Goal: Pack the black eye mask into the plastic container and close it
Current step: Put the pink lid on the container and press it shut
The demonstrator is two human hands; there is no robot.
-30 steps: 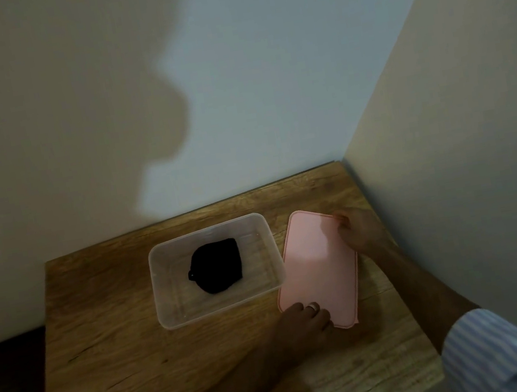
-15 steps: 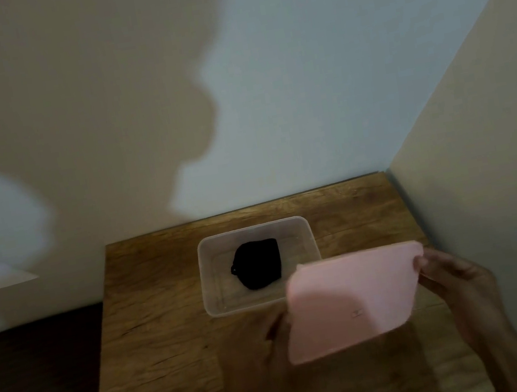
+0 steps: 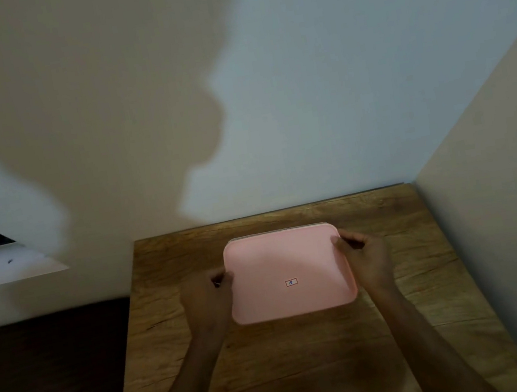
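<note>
A wooden table with a strong dark grain fills the lower middle of the view, pushed into a corner. Its far edge meets a pale wall crossed by a broad shadow — its right edge runs along a cream side wall. At the left a white ledge juts out, with dark floor below it.

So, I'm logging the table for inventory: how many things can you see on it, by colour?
Pink: 1, the lid, held at its sides by the left hand and right hand.
Other colours: 0 visible.
Total: 1 on the wooden table.
</note>
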